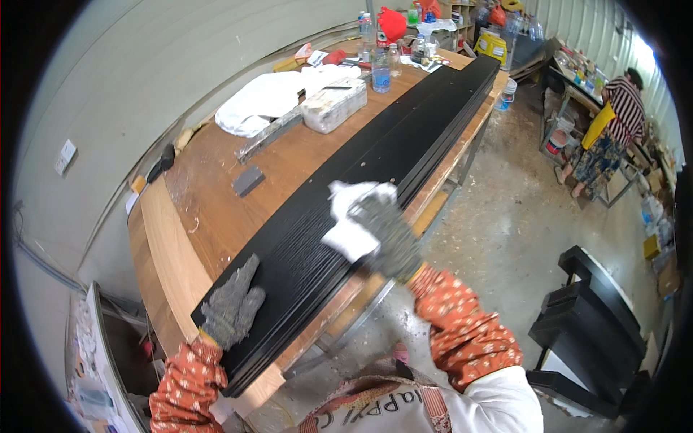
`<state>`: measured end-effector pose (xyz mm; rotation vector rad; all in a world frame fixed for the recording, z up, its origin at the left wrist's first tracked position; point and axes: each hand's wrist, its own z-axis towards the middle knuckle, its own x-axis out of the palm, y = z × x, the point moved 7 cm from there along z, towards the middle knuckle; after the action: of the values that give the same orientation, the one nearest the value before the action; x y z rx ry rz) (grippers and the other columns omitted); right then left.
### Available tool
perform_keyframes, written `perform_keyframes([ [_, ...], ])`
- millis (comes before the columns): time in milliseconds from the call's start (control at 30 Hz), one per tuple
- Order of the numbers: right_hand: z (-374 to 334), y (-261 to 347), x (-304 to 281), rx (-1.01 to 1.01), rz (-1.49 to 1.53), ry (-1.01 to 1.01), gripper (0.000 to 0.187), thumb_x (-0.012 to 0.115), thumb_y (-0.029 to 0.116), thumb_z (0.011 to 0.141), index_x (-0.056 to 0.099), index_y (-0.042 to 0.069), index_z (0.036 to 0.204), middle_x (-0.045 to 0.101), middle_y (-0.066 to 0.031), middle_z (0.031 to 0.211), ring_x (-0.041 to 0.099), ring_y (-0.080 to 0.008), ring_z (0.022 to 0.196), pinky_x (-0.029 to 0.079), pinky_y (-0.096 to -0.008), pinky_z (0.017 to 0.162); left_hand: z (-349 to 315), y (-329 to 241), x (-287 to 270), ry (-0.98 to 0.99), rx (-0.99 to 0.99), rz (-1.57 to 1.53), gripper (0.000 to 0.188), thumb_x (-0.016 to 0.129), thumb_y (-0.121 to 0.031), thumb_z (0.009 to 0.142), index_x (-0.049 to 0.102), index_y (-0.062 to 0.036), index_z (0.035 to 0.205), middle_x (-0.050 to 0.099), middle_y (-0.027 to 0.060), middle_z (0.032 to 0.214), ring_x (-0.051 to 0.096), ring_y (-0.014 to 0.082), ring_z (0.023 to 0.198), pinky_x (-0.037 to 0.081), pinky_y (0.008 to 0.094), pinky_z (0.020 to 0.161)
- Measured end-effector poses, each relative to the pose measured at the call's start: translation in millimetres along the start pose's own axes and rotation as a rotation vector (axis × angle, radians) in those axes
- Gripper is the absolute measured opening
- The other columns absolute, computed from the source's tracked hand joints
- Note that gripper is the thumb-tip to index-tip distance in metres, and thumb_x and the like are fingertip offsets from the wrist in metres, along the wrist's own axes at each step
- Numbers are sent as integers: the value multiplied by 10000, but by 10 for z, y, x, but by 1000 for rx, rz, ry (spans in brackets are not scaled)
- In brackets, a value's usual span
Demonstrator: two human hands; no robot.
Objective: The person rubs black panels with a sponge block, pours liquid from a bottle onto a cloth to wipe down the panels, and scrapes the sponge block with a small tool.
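Note:
A long black board (397, 133) lies slantwise across the wooden table, its near end at the lower left. More black boards or ridged edges show beneath it along its right side. My left hand (234, 307), in a dark grey knit glove, rests flat on the near end with its fingers stretched out. Further along the board, my right hand (391, 242), gloved alike and smeared by motion, grips a crumpled white cloth (350, 237) against or just over the black surface. Its fingertips are partly hidden by the cloth.
On the wooden table (209, 187) lie a small grey block (248, 181), a whitish wrapped block (334, 105), white sheeting (260, 101) and a water bottle (380, 76). Black furniture parts (592, 328) stand on the floor at right. A person (622, 108) works at the far right.

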<state>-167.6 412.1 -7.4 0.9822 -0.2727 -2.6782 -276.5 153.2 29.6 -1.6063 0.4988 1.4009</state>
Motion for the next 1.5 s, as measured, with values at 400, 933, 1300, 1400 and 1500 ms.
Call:
perform_keyframes([
  [400, 94, -613, -225, 21, 70, -95, 483, 640, 361, 806, 559, 130, 1222, 533, -84, 1240, 475, -317, 1170, 328, -522, 972, 63, 74, -7, 69, -182, 122, 567, 496, -290, 904, 400, -22, 1394, 556, 273, 1226, 577, 412, 1078, 445, 441, 938],
  [933, 420, -1043, -429, -164, 130, 40, 388, 652, 241, 762, 579, 101, 1117, 553, -134, 1091, 526, -304, 1047, 374, -491, 951, 57, 123, 57, -24, -119, 119, 592, 463, -357, 902, 428, 7, 1367, 555, 240, 1244, 555, 405, 1089, 408, 474, 968],
  [1300, 996, -2543, -584, 390, 801, 176, 269, 568, 182, 816, 639, 58, 1044, 605, -143, 1119, 559, -277, 1055, 430, -415, 897, 1372, -331, 264, -26, -214, 65, 423, 467, -298, 931, 560, -6, 1223, 623, 259, 1105, 584, 430, 1048, 458, 463, 916],
  [1400, 1008, -1597, -304, -211, 24, 431, 414, 629, 299, 812, 592, 106, 1175, 564, -131, 1225, 493, -315, 1200, 317, -502, 1058, 2254, -776, 605, 122, -80, 24, 440, 484, -306, 932, 529, -8, 1253, 621, 262, 1088, 596, 432, 1003, 470, 479, 872],
  [1500, 1141, -1826, -119, -143, 164, 654, 428, 654, 305, 779, 605, 148, 1175, 579, -92, 1219, 535, -240, 1131, 366, -437, 1013, 2620, -1008, 640, 32, -6, -59, 466, 504, -283, 922, 490, 15, 1280, 622, 270, 1052, 612, 437, 927, 485, 481, 797],
])
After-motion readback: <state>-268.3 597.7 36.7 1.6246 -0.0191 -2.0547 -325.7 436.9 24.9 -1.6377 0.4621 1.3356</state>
